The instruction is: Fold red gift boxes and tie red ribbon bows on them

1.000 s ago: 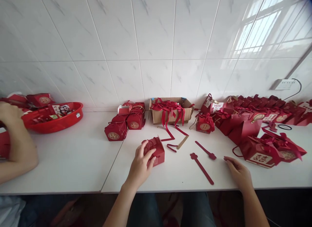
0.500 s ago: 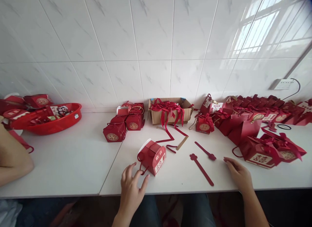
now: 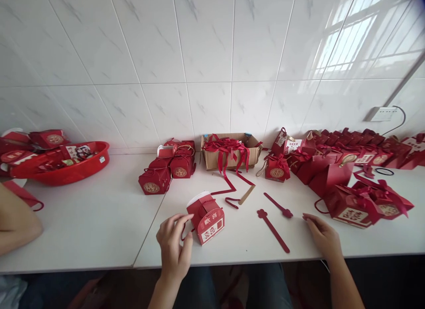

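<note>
A red candy box (image 3: pixel 206 220) with pale printed panels and a curved top stands on the near part of the table, a thin dark red cord hanging from its left end. My left hand (image 3: pixel 173 242) is at that end, fingers curved with thumb and forefinger apart; the forefinger reaches the box's edge and the cord shows between them. Whether it pinches the cord is unclear. My right hand (image 3: pixel 322 234) rests on the table, fingers loosely stretched and nothing visible in them. Left of it lie two red flower-ended strips, a longer one (image 3: pixel 274 231) and a shorter one (image 3: pixel 278 205).
Behind stands a cardboard box (image 3: pixel 212 160) of red ribbons. Several red boxes (image 3: pixel 154 180) sit back left, and ribbon-tied ones (image 3: pixel 353 207) fill the right. A red basin (image 3: pixel 83 169) is far left, near another person's arm (image 3: pixel 20 216). A tiled wall closes the back.
The candy box has turned, so its printed side faces me more, and it has shifted slightly left. My left hand has moved a little up and left, its fingers less spread. My right hand stays put.
</note>
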Motion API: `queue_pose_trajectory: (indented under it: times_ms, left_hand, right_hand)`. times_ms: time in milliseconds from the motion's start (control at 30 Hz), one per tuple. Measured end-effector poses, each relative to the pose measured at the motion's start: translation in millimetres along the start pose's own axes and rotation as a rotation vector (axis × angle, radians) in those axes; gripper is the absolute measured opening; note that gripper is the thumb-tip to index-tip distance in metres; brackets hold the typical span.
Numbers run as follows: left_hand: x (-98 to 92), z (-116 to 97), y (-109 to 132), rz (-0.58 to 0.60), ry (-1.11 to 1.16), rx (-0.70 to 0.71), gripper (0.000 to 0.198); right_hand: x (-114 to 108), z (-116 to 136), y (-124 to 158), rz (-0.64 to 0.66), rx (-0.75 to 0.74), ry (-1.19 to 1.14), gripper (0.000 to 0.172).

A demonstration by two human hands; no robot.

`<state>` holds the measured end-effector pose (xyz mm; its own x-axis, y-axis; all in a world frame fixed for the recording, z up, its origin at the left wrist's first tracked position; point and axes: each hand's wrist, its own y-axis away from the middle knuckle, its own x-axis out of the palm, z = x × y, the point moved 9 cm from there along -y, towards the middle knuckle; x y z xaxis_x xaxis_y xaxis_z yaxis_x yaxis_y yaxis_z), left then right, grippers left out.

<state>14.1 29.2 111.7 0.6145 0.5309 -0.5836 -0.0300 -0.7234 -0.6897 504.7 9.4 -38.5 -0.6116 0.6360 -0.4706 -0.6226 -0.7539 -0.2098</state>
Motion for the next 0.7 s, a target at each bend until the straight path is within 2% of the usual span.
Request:
queue_pose_trajectory:
  times_ms: [100,200,367,500,600,700]
  left_hand:
    - [15.8,4.9,-4.5,0.111,-0.126,-0.149,0.034]
    - [26.3,7.4,-5.9,0.151,-0.203,-0.207,0.040]
    - [31.8,13.3,-11.2,0.173,-0.021,-0.200,0.024]
    - [26.2,12.3,-24.3,0.194,0.106,-0.179,0.019]
    - [24.6,0.5,-38.6,0.255,0.072,-0.154,0.014]
    - [32.6,-16.4,-48.0,0.390,-0.052,-0.128,0.014]
  right_hand:
    - [0.4,-0.5,-0.5,-0.002,-0.019,-0.017,0.040]
    - [1.1,-1.6,-0.6,0.000,-0.032,-0.016,0.040]
    - [1.2,-1.1,0.1,-0.010,-0.062,-0.037,0.038]
    - [2.2,-1.5,0.3,-0.005,-0.062,-0.048,0.037]
    - [2.7,0.1,0.5,0.001,-0.067,-0.065,0.037]
    - [2.7,2.0,0.8,0.004,-0.063,-0.064,0.037]
